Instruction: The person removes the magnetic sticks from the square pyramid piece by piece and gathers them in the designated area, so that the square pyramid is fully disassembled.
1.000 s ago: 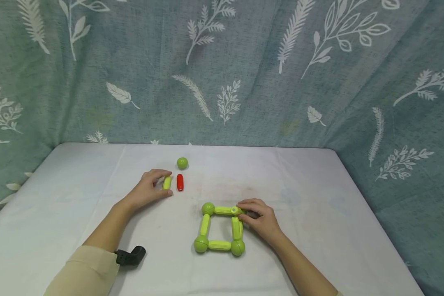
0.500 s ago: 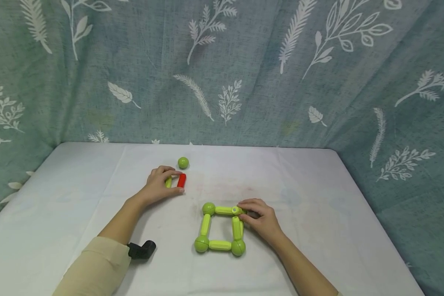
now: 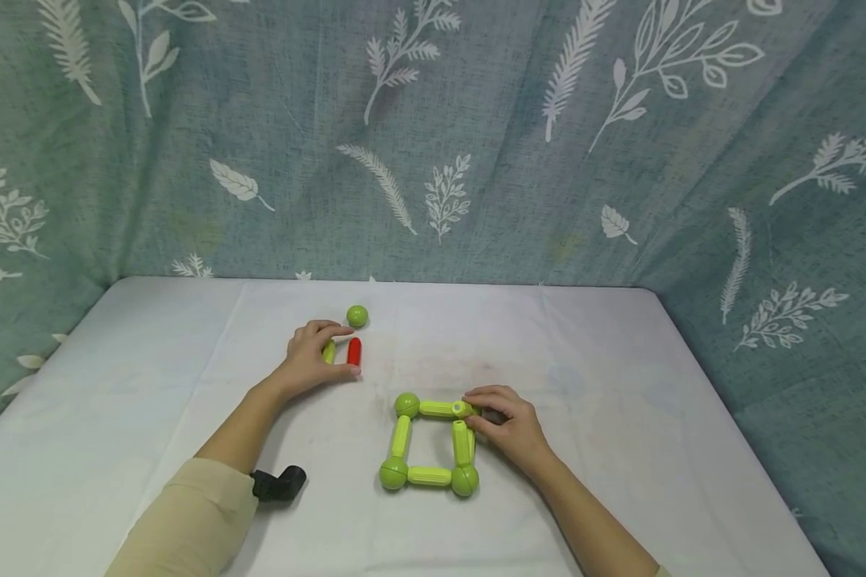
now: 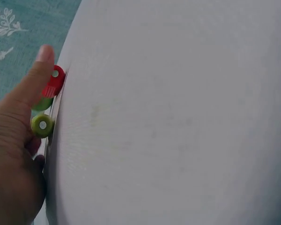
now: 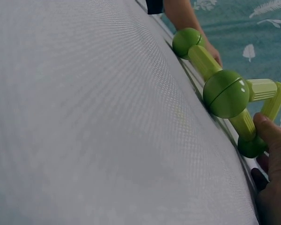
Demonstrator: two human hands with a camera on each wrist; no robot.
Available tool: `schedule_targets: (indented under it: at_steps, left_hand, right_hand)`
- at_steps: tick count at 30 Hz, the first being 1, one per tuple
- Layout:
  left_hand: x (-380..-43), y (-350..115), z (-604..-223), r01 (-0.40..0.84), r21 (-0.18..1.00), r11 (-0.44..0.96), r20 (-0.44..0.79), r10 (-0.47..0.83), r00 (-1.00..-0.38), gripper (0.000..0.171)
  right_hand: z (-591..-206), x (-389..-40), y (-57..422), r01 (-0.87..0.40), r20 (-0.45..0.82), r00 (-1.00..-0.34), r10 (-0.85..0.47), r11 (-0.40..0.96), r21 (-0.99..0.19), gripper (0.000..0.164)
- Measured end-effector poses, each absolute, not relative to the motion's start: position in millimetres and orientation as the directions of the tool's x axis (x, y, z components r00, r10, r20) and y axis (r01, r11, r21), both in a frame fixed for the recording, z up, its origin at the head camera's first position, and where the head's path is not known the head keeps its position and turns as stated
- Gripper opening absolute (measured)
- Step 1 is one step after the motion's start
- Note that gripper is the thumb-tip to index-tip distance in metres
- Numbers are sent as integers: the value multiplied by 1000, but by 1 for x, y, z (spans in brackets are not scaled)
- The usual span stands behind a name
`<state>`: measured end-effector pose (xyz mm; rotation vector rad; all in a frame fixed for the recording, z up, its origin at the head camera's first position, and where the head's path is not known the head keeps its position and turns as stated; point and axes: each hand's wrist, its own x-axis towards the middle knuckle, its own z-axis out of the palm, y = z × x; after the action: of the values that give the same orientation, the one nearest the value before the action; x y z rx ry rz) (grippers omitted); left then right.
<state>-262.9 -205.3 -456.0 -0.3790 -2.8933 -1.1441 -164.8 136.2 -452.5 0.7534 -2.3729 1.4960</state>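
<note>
In the head view my left hand [image 3: 316, 353] is at the red rod [image 3: 354, 351], with a fingertip at its far end and the thumb at its near end. A yellow-green rod [image 3: 329, 351] lies beside it, partly behind the fingers. The left wrist view shows the thumb over the red rod [image 4: 55, 80]. My right hand [image 3: 511, 425] pinches the far right corner of a square frame [image 3: 429, 478] of green balls and magnetic rods. Two extra rods rise from its right-hand balls. The right fingers hide that far ball in the head view.
A loose green ball [image 3: 357, 316] sits behind the left hand. White cloth covers the table [image 3: 584, 344], and a patterned curtain [image 3: 418, 144] hangs behind it. A black wrist device [image 3: 279, 484] is on the left forearm.
My left hand has moved right, from the yellow-green rod to the red one. The red rod tilted, then straightened somewhat. The right hand and frame have stayed in place.
</note>
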Motion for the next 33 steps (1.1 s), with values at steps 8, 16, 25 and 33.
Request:
schedule_targets:
  at_steps: [8,16,25,33]
  left_hand:
    - [-240,-183,-458,321,721,614,315,121,-941,55]
    - [-212,-151,-457,498,723,479,443,231,-866,46]
    - [-197,-113,-435,577,748,329,286,625,-726,39]
    - [-200,-106,-443,670,669,320,254,749,-611,32]
  right_hand:
    - [-471,-173,149,-527,441,-839,-318,276,-803,30]
    - [-456,-167,143,-550,453,-823,-342,288,-784,27]
    - [-463,-167,144,-538,308,-800,-515,388,-748,38]
    - [-463,-161,149,-583,233,-724,-650,395,-710,79]
